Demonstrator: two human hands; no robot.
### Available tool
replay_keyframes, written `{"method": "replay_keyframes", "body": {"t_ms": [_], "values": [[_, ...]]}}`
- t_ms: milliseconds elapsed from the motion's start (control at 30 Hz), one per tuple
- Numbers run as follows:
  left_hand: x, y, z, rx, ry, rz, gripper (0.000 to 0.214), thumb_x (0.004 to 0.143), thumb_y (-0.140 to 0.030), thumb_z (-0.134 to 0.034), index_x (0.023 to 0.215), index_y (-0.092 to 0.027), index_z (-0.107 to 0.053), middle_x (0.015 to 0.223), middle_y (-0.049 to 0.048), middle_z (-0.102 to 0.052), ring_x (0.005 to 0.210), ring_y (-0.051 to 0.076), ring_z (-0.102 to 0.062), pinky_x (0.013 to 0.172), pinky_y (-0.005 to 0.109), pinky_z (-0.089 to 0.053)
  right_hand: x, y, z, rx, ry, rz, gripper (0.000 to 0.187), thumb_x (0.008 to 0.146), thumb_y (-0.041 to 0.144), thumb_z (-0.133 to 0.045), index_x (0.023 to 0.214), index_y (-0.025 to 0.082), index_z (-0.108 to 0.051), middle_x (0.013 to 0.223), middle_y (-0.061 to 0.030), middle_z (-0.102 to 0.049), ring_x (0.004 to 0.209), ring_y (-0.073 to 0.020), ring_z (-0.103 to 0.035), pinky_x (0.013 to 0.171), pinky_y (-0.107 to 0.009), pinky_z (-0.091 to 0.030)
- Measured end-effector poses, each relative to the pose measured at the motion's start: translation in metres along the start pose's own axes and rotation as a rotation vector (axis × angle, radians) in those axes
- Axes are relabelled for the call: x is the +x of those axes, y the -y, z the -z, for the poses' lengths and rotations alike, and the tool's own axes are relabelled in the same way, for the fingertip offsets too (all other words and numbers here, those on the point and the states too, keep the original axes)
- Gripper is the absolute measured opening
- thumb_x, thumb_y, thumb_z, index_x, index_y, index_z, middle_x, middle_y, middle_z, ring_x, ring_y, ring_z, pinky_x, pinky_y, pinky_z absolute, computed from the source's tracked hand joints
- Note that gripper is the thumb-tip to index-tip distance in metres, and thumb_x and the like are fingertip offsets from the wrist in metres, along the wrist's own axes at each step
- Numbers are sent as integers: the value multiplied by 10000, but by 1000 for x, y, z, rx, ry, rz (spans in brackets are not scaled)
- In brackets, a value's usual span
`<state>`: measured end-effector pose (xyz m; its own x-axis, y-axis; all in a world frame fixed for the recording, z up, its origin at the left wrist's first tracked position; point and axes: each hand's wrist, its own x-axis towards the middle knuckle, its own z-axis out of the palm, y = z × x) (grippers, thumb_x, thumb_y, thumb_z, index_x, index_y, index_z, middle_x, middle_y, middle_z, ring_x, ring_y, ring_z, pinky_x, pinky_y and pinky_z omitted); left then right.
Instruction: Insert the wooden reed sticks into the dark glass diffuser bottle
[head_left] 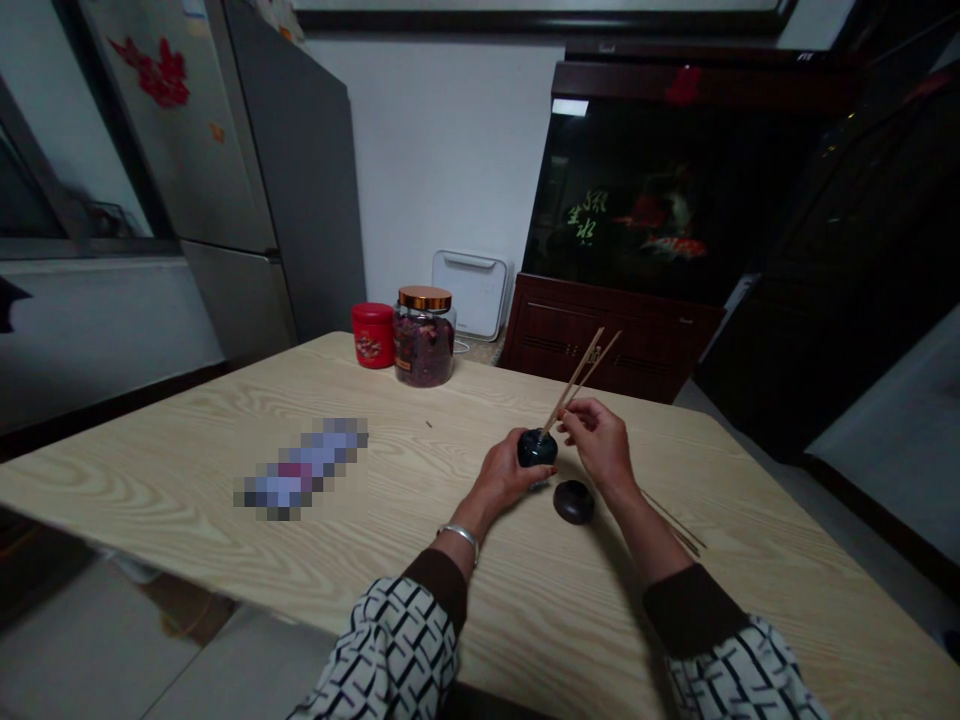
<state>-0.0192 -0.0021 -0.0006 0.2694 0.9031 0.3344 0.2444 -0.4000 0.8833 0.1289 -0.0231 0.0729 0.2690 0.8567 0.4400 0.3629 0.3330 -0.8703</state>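
My left hand is wrapped round a small, dark, glossy jar near the right part of the table. A few thin brown sticks stand in the jar's mouth, leaning up and to the right. At their lower part, the fingertips of my right hand are pinched together on one of the sticks. A round dark-brown lid lies on the table just in front of the jar. More thin sticks rest on the wood, partly hidden behind my right forearm.
At the far edge of the wooden table are a red canister and a glass jar with a copper-coloured lid. A blurred-out flat item lies to the left. Beyond the table stand a refrigerator and an aquarium.
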Motion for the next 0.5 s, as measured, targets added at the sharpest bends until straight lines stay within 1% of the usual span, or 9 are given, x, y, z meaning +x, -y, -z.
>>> {"method": "replay_keyframes", "body": {"t_ms": [100,167,233,267,333,367,433,500], "values": [[0,-1,0,0,9,-2,601,654,-394,-804,1178,-191,-589,1008,58,-699,923,229,-645,830,333,-504,-8,-7,2,-208,102,52,215,775,412,-638,780,199,-661,759,-18,-694,679,-160,-623,651,-284,-491],[0,-2,0,-2,9,-5,607,659,-398,-804,1184,-182,-589,1019,69,-698,931,234,-646,837,339,-506,-10,-14,16,-284,144,66,239,813,431,-601,805,204,-676,801,-24,-705,719,-170,-625,702,-295,-484],[-1,-3,1,-6,5,-6,612,657,-406,-811,1179,-174,-592,1021,84,-698,934,242,-647,837,345,-510,-10,-24,41,-396,145,60,263,856,425,-546,865,200,-681,859,-42,-711,768,-183,-635,725,-298,-476],[0,-3,1,-7,6,-5,614,655,-409,-814,1176,-172,-594,1018,88,-698,933,245,-648,835,349,-511,-10,-29,57,-497,139,53,261,872,401,-522,895,198,-683,905,-57,-713,801,-189,-640,737,-297,-471],[0,-3,1,-9,6,-1,617,649,-412,-821,1172,-174,-596,1009,90,-699,927,250,-650,833,359,-515,-11,-42,89,-812,138,13,236,879,329,-504,928,199,-695,1007,-88,-706,881,-206,-644,758,-299,-449],[0,-3,1,-9,6,-1,618,646,-412,-823,1171,-177,-598,1004,88,-699,925,251,-651,834,363,-517,-12,-48,104,-968,163,-25,242,884,311,-493,939,200,-701,1035,-104,-700,908,-220,-644,751,-302,-440],[0,-1,1,-11,1,-4,619,642,-409,-828,1170,-180,-602,991,83,-699,921,251,-653,845,373,-521,-16,-59,125,-1208,263,-114,255,893,283,-473,935,200,-711,1033,-120,-699,929,-234,-648,721,-299,-424],[0,0,0,-19,-2,-10,616,645,-404,-828,1173,-179,-603,982,81,-699,920,251,-655,854,381,-524,-20,-66,135,-1340,358,-165,270,902,258,-454,941,195,-713,1010,-123,-706,929,-233,-656,702,-290,-419]]}}
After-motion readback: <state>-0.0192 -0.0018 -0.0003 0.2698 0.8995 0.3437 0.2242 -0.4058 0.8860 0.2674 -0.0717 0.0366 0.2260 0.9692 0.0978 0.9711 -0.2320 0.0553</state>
